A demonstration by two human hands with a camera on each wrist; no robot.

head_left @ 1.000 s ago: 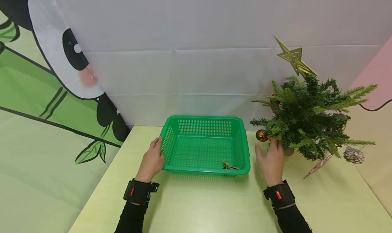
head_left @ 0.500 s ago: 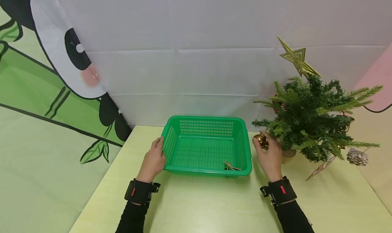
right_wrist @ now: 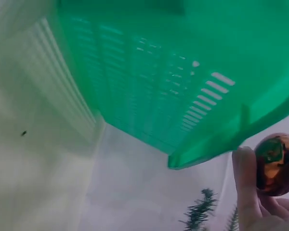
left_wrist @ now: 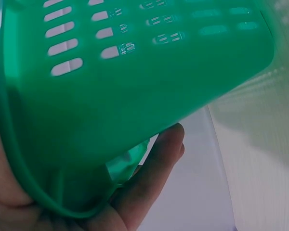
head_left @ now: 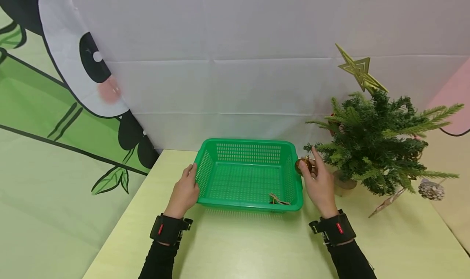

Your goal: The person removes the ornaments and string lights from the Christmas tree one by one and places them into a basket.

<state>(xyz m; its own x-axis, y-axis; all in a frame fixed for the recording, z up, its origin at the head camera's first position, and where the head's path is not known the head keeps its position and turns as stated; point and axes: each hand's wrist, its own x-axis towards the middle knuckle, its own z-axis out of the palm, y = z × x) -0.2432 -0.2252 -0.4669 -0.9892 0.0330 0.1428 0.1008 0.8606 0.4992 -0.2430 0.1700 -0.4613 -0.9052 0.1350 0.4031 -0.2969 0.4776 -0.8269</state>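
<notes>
A shiny copper-gold Christmas ball is pinched by my right hand at the right rim of the green plastic basket. In the right wrist view, thumb and fingers hold the same bauble just outside the basket's rim. My left hand grips the basket's left side; its fingers reach under the rim in the left wrist view. Inside the basket's near right corner lies a small item with brown twine, partly hidden by the wall.
Right of the basket stands a small artificial Christmas tree, topped by a gold star. A frosted pine cone and a long pointed ornament hang low on its right. A printed cloth backdrop rises behind the pale table.
My right hand has taken hold of the ball by the tree's lower left branches and moved it left to the basket's rim. The left hand stays on the basket.
</notes>
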